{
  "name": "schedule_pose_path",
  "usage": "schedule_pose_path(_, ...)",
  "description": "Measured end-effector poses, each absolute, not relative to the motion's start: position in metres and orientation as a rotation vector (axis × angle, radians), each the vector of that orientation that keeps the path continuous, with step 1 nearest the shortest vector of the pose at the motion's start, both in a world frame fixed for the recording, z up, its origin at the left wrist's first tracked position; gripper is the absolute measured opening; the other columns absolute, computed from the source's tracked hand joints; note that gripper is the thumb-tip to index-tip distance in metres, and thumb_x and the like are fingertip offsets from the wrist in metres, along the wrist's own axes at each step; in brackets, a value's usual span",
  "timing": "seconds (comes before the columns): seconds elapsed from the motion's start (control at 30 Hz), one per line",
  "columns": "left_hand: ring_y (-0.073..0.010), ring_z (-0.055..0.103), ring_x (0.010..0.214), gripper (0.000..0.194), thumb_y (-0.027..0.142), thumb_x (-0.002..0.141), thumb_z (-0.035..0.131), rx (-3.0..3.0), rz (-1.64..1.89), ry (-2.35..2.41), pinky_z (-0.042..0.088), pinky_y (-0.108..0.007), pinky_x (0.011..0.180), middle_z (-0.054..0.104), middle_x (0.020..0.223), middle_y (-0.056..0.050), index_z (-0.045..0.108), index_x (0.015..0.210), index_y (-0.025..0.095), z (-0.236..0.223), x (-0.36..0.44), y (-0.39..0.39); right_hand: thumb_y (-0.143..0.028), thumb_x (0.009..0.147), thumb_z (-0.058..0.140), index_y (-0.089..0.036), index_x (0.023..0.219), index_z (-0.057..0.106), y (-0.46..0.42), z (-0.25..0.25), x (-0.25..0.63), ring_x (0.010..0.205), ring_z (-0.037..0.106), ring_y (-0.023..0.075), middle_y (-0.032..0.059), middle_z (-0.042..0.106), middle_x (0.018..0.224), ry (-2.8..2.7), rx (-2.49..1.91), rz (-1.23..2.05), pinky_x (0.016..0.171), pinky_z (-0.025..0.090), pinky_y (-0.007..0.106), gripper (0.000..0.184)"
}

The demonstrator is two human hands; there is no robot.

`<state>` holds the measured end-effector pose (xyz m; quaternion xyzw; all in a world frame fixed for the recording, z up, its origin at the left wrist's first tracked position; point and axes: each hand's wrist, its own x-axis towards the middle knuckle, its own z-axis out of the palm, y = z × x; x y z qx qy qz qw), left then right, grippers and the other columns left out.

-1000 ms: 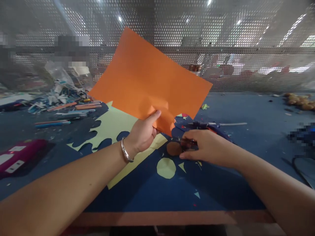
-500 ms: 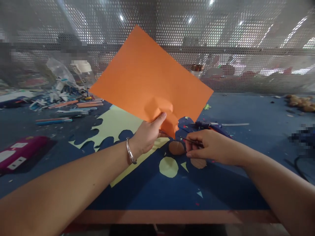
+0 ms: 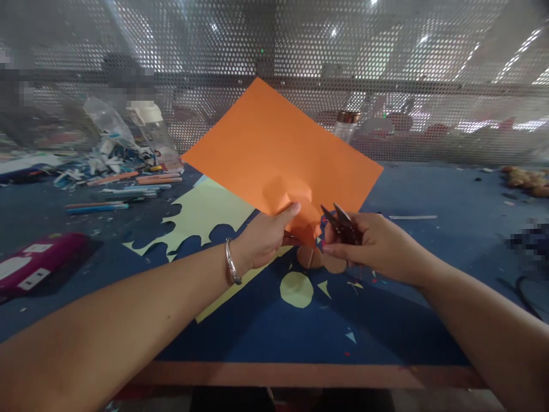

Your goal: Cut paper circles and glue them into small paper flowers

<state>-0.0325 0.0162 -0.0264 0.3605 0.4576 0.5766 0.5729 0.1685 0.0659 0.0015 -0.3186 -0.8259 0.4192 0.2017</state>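
Observation:
An orange sheet of paper (image 3: pixel 274 137) is raised above the table, pinched near its lower corner by my left hand (image 3: pixel 268 234), thumb on top. The sheet bulges and creases beside that thumb, and its edge is cut jagged on the right of the corner. My right hand (image 3: pixel 364 240) grips dark scissors (image 3: pixel 343 223), blades parted and pointing up, just right of the cut edge. Below lie a pale green paper circle (image 3: pixel 297 289) and a brown paper disc (image 3: pixel 309 257), with a second brown disc (image 3: pixel 334 263) partly under my right hand.
A pale green sheet with scalloped cut-outs (image 3: pixel 197 214) lies on the blue table. Left are a magenta case (image 3: pixel 43 260), rolled paper sticks (image 3: pixel 96 209) and a clear bottle (image 3: pixel 156 137). A brown-lidded jar (image 3: pixel 345 126) stands behind the orange sheet, before a perforated metal screen (image 3: pixel 274 40).
The orange sheet has come down and a little to the right with my left hand. My right hand has turned the scissors upward, and their blades now show parted.

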Motion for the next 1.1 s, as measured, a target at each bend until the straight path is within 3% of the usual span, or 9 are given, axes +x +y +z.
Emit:
schedule_pose_path(0.13,-0.0189,0.071,0.077,0.022,0.036,0.097,0.062,0.848,1.292,0.999,0.060,-0.032,0.067,0.075,0.090,-0.009,0.067,0.105,0.016,-0.030,-0.030,0.015,-0.036,0.083,0.071,-0.021,0.079,0.062,0.070,-0.002,0.166,0.052,0.056,0.0128,-0.0042,0.059,0.061,-2.206,-0.862,1.122,0.051,0.045,0.026,0.018)
schedule_pose_path(0.27,-0.0166,0.068,0.063,0.027,0.040,0.095,0.064,0.890,1.154,0.925,0.058,-0.031,0.061,0.073,0.077,-0.008,0.069,0.093,0.013,-0.031,-0.027,0.013,-0.032,0.086,0.070,-0.022,0.080,0.060,0.070,-0.006,0.163,0.054,0.055,0.0126,-0.0050,0.059,0.062,-2.218,-0.820,1.050,0.055,0.045,0.027,0.016)
schedule_pose_path(0.47,-0.0169,0.071,0.072,0.012,0.024,0.086,0.070,0.893,1.071,0.831,0.059,-0.032,0.070,0.075,0.079,-0.007,0.075,0.088,0.013,-0.027,-0.026,0.010,-0.025,0.087,0.068,-0.022,0.079,0.058,0.065,-0.006,0.163,0.063,0.055,0.0128,-0.0045,0.060,0.067,-2.247,-0.793,0.908,0.062,0.044,0.027,0.013)
schedule_pose_path(0.7,-0.0150,0.068,0.073,0.019,0.018,0.067,0.082,0.969,1.162,0.814,0.056,-0.029,0.070,0.075,0.082,-0.005,0.076,0.085,0.016,-0.022,-0.023,0.005,-0.031,0.088,0.067,-0.021,0.081,0.061,0.065,-0.005,0.166,0.065,0.054,0.0142,-0.0025,0.059,0.070,-2.246,-0.820,0.845,0.061,0.043,0.027,0.013)
schedule_pose_path(0.93,-0.0166,0.066,0.069,0.016,0.028,0.068,0.082,1.047,1.222,0.879,0.056,-0.032,0.068,0.071,0.071,-0.001,0.071,0.075,0.018,-0.022,-0.019,0.005,-0.038,0.084,0.076,-0.021,0.090,0.067,0.066,-0.008,0.167,0.069,0.054,0.0145,0.0008,0.060,0.086,-2.285,-0.734,0.710,0.064,0.044,0.029,0.020)
schedule_pose_path(1.1,-0.0164,0.069,0.079,0.007,0.020,0.069,0.076,1.008,1.196,0.866,0.057,-0.031,0.080,0.073,0.074,-0.001,0.070,0.066,0.018,-0.024,-0.025,0.009,-0.039,0.083,0.078,-0.022,0.095,0.070,0.066,-0.009,0.167,0.073,0.058,0.0160,0.0025,0.062,0.092,-2.325,-0.741,0.646,0.066,0.045,0.030,0.022)
